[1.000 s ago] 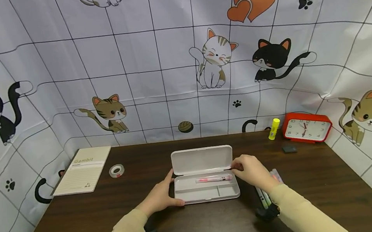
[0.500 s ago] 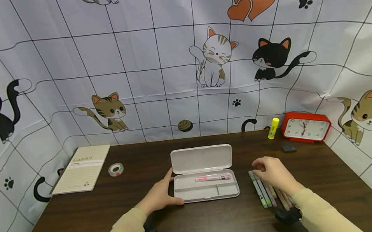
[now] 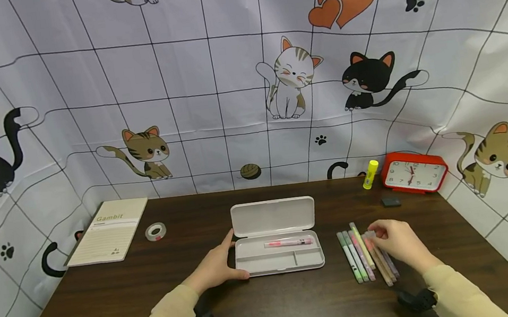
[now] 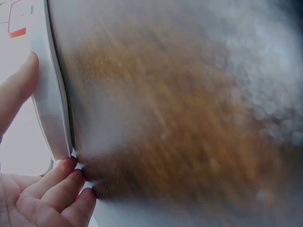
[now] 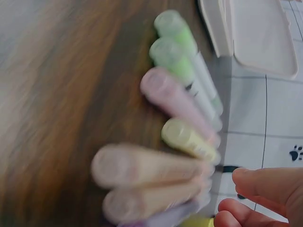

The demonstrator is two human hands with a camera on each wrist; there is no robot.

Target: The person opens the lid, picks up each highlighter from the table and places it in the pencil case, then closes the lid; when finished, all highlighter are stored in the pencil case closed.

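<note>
My left hand (image 3: 214,266) grips the left end of a white pencil case (image 3: 263,265), thumb at the front corner and fingers at the back. The case's lid (image 3: 273,217) stands raised. Inside its rear compartment lies one pink marker (image 3: 289,242). To the right, several markers lie side by side: green ones (image 3: 351,259), a pink-purple one (image 3: 361,257), a yellow one (image 3: 362,246) and brown ones (image 5: 147,165). My right hand (image 3: 401,242) hovers at the far ends of the brown and purple markers; a gap shows between thumb and fingers in the right wrist view.
A notebook (image 3: 108,231) and a roll of white tape (image 3: 155,231) lie at the back left. At the back right stand a yellow glue stick (image 3: 370,175) and a red alarm clock (image 3: 415,172), with a small dark block (image 3: 391,202) in front. A cat-printed curtain borders the table.
My right hand has moved from the case's right side rightward to the markers, then across to the brown and purple ones. The left hand has stayed on the pencil case.
</note>
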